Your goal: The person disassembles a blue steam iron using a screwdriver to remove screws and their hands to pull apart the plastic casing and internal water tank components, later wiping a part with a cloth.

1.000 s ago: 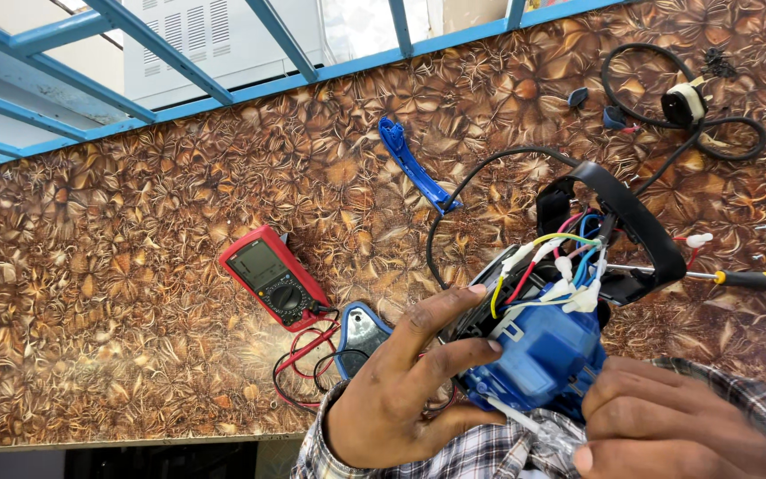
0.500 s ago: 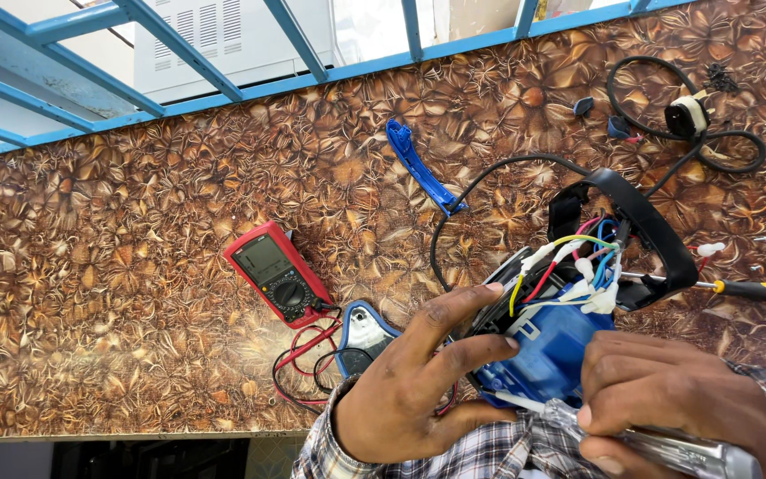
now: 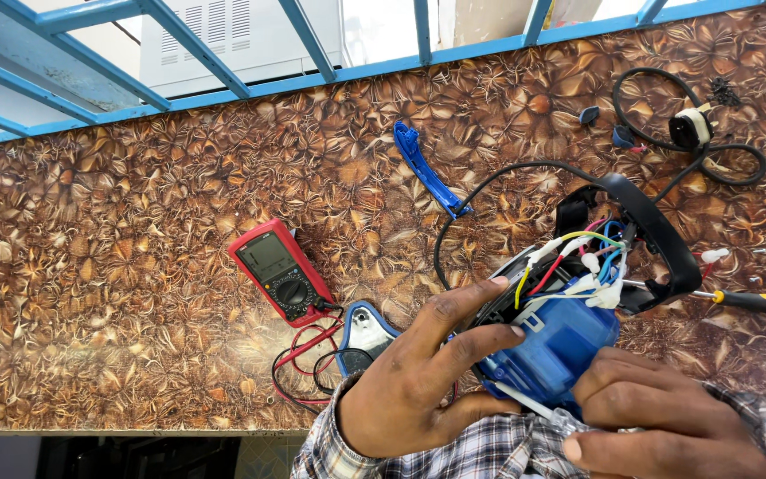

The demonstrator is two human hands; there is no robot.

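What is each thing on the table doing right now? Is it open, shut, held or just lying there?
Blue appliance: opened, wires showing, held by both hands.
Left hand: gripping the appliance.
Right hand: gripping the appliance's lower end.
Meter: lying flat, leads plugged in.
Screwdriver: lying unheld.
Blue strip: lying loose.
Plug: unplugged, cord coiled.

A red multimeter point(image 3: 278, 270) with red and black leads lies on the patterned tabletop point(image 3: 135, 204), near a blue plastic strip point(image 3: 427, 168); a yellow-handled screwdriver point(image 3: 760, 302) lies well apart.

Red multimeter point(image 3: 279, 270); blue housing point(image 3: 556, 346); brown floral tabletop point(image 3: 117, 355).
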